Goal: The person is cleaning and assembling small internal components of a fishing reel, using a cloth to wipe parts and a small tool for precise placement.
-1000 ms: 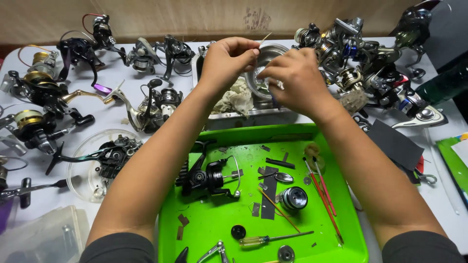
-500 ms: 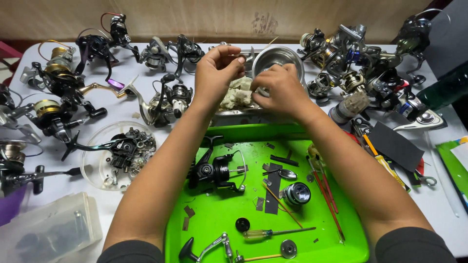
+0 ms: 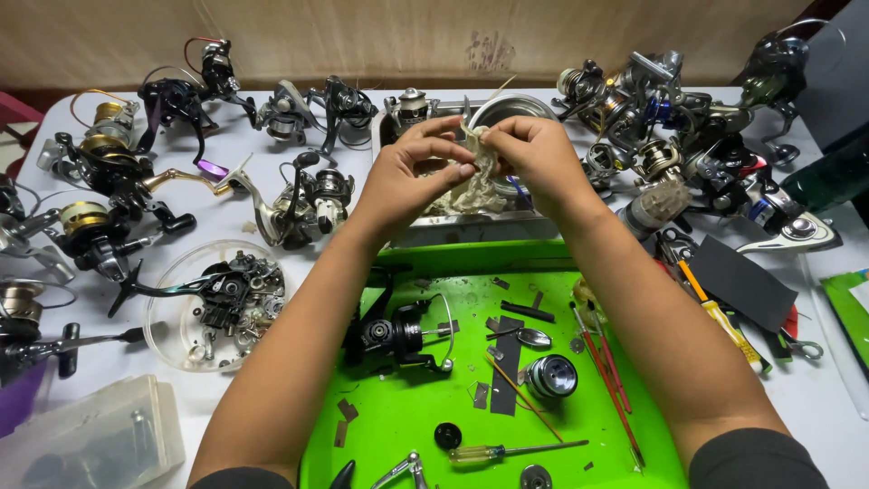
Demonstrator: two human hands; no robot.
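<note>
Reel body (image 3: 398, 333) on tray (image 3: 412, 426), metal pan (image 3: 471, 226) behind tray, parts dish (image 3: 213, 303) left

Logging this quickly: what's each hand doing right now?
Left hand: closed, pinching the crumpled rag.
Right hand: closed, gripping the same rag.

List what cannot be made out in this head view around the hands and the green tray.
- Whatever the left hand and right hand pinch inside the pale rag: wrapped by cloth and fingers.
- Metal tray contents: blocked by hands and rag.
- Green tray near edge, pliers: cut off by the bottom frame.
- Clear dish parts: too small to identify.
</note>
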